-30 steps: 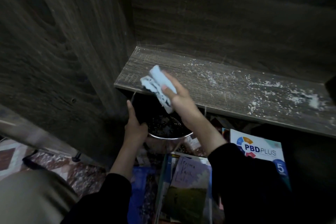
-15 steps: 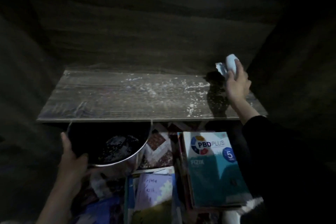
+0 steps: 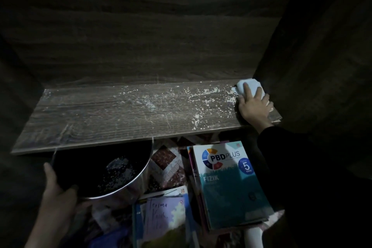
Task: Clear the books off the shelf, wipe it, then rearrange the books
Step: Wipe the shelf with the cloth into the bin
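Note:
The dark wooden shelf [image 3: 100, 119] holds no books and is strewn with white crumbs, thickest toward the right. My right hand [image 3: 254, 106] presses a pale blue cloth [image 3: 251, 86] flat onto the shelf's far right corner, against the side wall. My left hand [image 3: 55, 191] grips the rim of a metal bowl [image 3: 120, 185], which sits just below the shelf's front edge and has white crumbs inside. Books lie on the floor below: a teal PBD Plus Fizik book [image 3: 229, 185] on a stack, and a book with a handwritten note [image 3: 163, 221] to its left.
Dark wooden walls enclose the shelf at the back and on both sides. Patterned floor tiles [image 3: 171, 165] show between the bowl and the books. A blue item [image 3: 108, 239] lies by the lower edge.
My right hand carried the cloth from the shelf's left end to its far right corner and lowered it flat onto the board. The bowl stayed under the front edge in my left hand.

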